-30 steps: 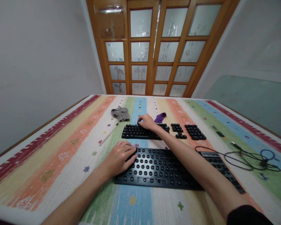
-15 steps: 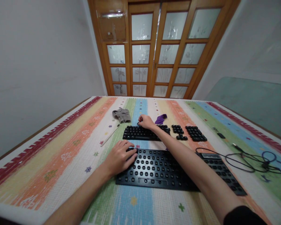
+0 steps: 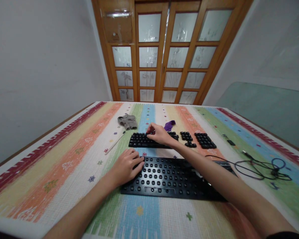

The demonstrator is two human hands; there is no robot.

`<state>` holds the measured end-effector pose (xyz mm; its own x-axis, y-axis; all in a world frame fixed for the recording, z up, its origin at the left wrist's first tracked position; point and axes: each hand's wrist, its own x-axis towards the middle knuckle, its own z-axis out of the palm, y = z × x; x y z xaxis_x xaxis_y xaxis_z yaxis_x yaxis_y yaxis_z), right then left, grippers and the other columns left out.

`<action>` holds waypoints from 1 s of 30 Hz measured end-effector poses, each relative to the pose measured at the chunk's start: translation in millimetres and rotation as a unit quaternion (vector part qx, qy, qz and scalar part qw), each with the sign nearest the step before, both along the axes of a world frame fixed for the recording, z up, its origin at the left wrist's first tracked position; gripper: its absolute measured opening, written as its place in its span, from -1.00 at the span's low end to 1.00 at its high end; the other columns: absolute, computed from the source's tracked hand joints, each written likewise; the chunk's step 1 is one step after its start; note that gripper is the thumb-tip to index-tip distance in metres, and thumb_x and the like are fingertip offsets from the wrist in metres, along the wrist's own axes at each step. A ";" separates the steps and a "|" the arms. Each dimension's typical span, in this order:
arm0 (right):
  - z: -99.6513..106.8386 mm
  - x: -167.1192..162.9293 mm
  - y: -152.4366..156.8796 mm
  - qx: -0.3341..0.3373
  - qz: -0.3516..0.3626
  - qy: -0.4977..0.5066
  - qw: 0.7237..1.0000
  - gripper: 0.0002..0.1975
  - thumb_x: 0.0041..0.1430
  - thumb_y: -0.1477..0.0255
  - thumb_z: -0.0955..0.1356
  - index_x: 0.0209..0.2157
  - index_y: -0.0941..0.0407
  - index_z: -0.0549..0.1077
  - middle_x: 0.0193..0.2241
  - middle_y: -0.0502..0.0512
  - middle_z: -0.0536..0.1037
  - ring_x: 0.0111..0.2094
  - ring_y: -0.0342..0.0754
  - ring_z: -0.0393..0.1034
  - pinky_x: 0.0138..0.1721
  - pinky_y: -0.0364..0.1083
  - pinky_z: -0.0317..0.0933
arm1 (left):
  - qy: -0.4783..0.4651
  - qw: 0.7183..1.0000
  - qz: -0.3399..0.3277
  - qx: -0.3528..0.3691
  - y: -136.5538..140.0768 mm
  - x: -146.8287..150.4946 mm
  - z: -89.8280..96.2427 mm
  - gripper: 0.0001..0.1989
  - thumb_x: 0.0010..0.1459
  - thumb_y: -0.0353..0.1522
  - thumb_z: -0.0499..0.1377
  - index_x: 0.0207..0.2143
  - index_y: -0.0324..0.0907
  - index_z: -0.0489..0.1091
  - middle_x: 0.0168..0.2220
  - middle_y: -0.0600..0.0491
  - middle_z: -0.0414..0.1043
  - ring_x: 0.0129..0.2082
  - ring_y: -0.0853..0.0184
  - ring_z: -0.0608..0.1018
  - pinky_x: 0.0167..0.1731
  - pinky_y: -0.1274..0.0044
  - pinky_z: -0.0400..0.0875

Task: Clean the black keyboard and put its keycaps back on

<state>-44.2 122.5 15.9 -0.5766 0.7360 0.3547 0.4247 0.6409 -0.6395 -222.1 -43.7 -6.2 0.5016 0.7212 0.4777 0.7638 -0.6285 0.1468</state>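
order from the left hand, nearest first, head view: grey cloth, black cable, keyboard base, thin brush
1. Keyboard base, touching the left hand
2. Thin brush, forward and left
3. Grey cloth, farther forward
4. Black cable, far right

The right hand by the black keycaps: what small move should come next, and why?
Perhaps pinch and lift one piece from the large keycap block, since the right hand is at it, the keyboard base shows bare key positions, and the left hand rests on its left end.
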 end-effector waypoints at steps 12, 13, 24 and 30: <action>-2.9 23.7 -74.1 -0.045 0.159 -0.031 0.986 -0.75 -0.08 0.67 0.38 -0.35 0.12 0.34 -0.42 -0.06 0.49 -0.41 -0.17 0.36 -0.34 -0.19 0.22 | -0.103 0.994 -0.007 0.032 -2.0 7.0 2.0 -0.76 0.27 -0.41 0.14 -0.04 -0.21 0.47 -0.20 -0.07 0.49 -0.18 0.17 0.46 -0.15 0.30 0.43; -4.0 23.5 -75.1 -0.042 0.159 -0.034 0.986 -0.75 -0.08 0.68 0.38 -0.35 0.12 0.34 -0.42 -0.06 0.49 -0.41 -0.17 0.35 -0.34 -0.19 0.22 | -0.103 0.994 -0.008 0.031 -2.2 7.4 2.2 -0.75 0.26 -0.42 0.15 -0.02 -0.21 0.47 -0.18 -0.07 0.49 -0.17 0.16 0.46 -0.15 0.30 0.43; -12.7 21.9 -80.6 0.031 0.137 -0.035 0.989 -0.81 -0.05 0.66 0.39 -0.37 0.15 0.40 -0.42 -0.01 0.53 -0.37 -0.13 0.40 -0.32 -0.18 0.20 | -0.055 0.998 -0.001 -0.008 -0.8 8.4 -4.1 -0.77 0.26 -0.37 0.16 -0.06 -0.16 0.51 -0.09 -0.09 0.45 -0.08 0.11 0.43 -0.06 0.23 0.41; -8.2 18.7 -80.5 -0.002 0.115 -0.059 0.992 -0.79 -0.13 0.68 0.42 -0.40 0.17 0.45 -0.47 -0.04 0.55 -0.43 -0.14 0.43 -0.34 -0.20 0.21 | -0.048 0.999 0.002 -0.024 -0.4 9.7 -1.7 -0.80 0.27 -0.36 0.18 -0.09 -0.15 0.53 -0.10 -0.06 0.46 -0.08 0.11 0.42 -0.04 0.23 0.39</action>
<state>-25.5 41.9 7.8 -0.7661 0.5821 0.2726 0.3396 0.7266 -0.5972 -212.4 -44.1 -7.9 0.4521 0.7462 0.4887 0.7471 -0.6161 0.2495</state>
